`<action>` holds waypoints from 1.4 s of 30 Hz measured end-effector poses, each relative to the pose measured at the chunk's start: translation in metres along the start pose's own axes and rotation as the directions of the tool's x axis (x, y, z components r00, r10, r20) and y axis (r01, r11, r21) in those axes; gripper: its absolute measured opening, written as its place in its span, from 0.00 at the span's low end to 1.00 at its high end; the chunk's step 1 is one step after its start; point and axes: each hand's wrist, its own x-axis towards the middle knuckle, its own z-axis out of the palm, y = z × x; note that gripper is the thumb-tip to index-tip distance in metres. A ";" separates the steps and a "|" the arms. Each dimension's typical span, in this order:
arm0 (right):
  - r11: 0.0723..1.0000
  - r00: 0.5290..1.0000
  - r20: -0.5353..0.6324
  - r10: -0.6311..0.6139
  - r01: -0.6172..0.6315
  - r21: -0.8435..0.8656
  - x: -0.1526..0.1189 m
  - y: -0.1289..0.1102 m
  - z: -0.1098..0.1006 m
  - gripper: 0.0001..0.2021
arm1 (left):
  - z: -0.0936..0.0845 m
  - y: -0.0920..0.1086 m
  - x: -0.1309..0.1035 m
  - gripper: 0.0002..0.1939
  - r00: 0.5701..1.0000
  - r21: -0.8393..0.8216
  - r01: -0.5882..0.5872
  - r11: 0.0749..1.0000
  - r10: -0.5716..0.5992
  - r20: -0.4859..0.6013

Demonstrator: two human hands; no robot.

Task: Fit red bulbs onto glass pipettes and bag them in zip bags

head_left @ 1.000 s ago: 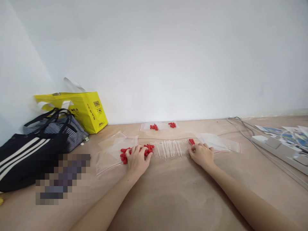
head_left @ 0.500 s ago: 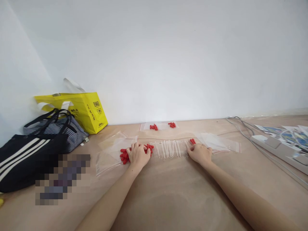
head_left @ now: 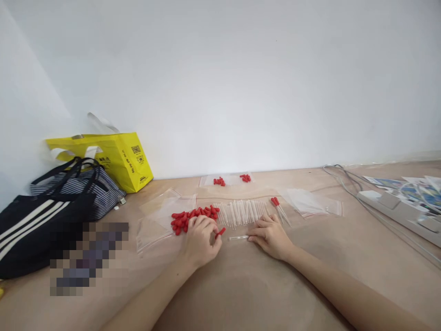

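At the frame's lower middle, pinching a small red rubbery-looking bulb [head_left: 221, 232] in the half-curled left hand [head_left: 202, 238] and a slim clear glass-like tube [head_left: 238, 238] by its right end in the nearly closed right hand [head_left: 271, 236]. Probably light; soft at the bulb, stiff, slick, perhaps brittle at the tube: best held near one end.

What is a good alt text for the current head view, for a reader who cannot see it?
A person's left hand pinches a red bulb, facing a thin clear tube held in the right hand. Beyond them on the brown table lie a pile of red bulbs, a row of clear tubes and two red-topped tubes, with a yellow bag farther left.
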 end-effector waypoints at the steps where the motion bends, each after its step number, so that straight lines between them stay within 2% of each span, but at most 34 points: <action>1: 1.000 1.000 0.012 -0.002 0.002 0.005 0.000 0.000 -0.001 0.07 | 0.000 0.001 -0.005 0.01 0.999 -0.024 -0.051 0.998 0.051 0.009; 3: 1.000 1.000 0.031 0.005 -0.006 0.014 -0.001 0.002 -0.002 0.07 | 0.001 0.001 -0.011 0.02 0.995 -0.050 -0.099 0.994 0.100 0.026; 6: 0.999 0.999 0.044 0.023 -0.024 0.027 -0.001 0.002 -0.003 0.06 | 0.005 0.000 -0.014 0.03 0.994 -0.069 -0.096 0.993 0.100 0.052; 11: 0.998 0.998 0.047 0.035 -0.037 0.054 -0.001 0.000 0.000 0.10 | 0.012 -0.001 -0.014 0.12 0.986 -0.110 -0.135 0.985 0.144 0.079; 22: 0.998 0.999 -0.016 0.038 -0.037 0.056 0.004 -0.012 0.013 0.04 | 0.019 0.000 -0.010 0.07 0.995 -0.130 -0.092 0.987 0.096 0.028; 29: 0.996 0.992 -0.115 0.046 -0.037 0.080 0.002 -0.011 0.011 0.04 | 0.027 0.000 -0.004 0.07 0.998 -0.151 -0.043 0.988 0.049 0.033; 32: 0.995 0.985 -0.173 0.021 -0.004 0.101 0.001 -0.009 0.012 0.05 | 0.026 -0.001 -0.006 0.07 0.998 -0.145 -0.061 0.988 0.064 0.015; 37: 0.997 0.970 -0.240 -0.042 0.057 0.059 0.002 -0.011 0.015 0.12 | 0.023 0.000 -0.006 0.08 0.997 -0.161 -0.081 0.984 0.079 -0.018; 42: 0.995 0.953 -0.288 -0.091 0.102 0.021 0.003 -0.013 0.015 0.12 | 0.021 0.002 -0.006 0.07 0.994 -0.184 -0.106 0.977 0.097 -0.059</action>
